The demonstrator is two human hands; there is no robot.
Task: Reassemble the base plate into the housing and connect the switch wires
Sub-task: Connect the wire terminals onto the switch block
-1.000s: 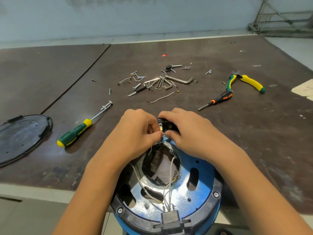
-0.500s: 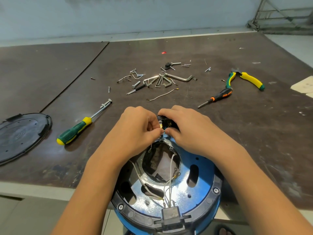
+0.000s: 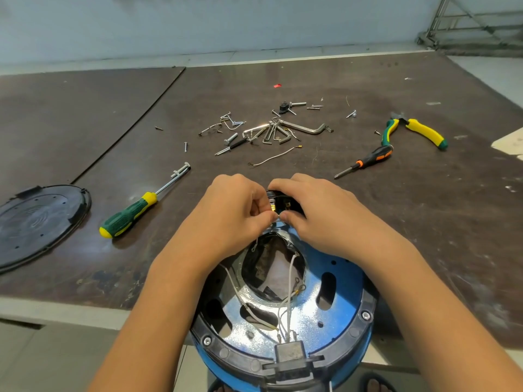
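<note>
A round blue housing (image 3: 343, 304) with a black rim stands upside down at the table's near edge. Its shiny base plate (image 3: 305, 321) sits inside, with thin white wires (image 3: 288, 281) running across the central hole. At the housing's far rim sits a black switch (image 3: 283, 200). My right hand (image 3: 319, 210) grips the switch from the right. My left hand (image 3: 229, 210) pinches a wire end against the switch's terminals. The fingertips of both hands meet there and hide the joint.
A black round cover (image 3: 34, 224) lies at the left. A green-yellow screwdriver (image 3: 135, 213) lies left of my hands. Beyond them lie several screws and hex keys (image 3: 271, 131), a loose wire (image 3: 271, 158), a small orange-black screwdriver (image 3: 365, 162) and green-yellow pliers (image 3: 416, 131).
Both hands stay at the switch with only slight finger movement. The view has tilted a little, so the table objects sit slightly higher in frame.
</note>
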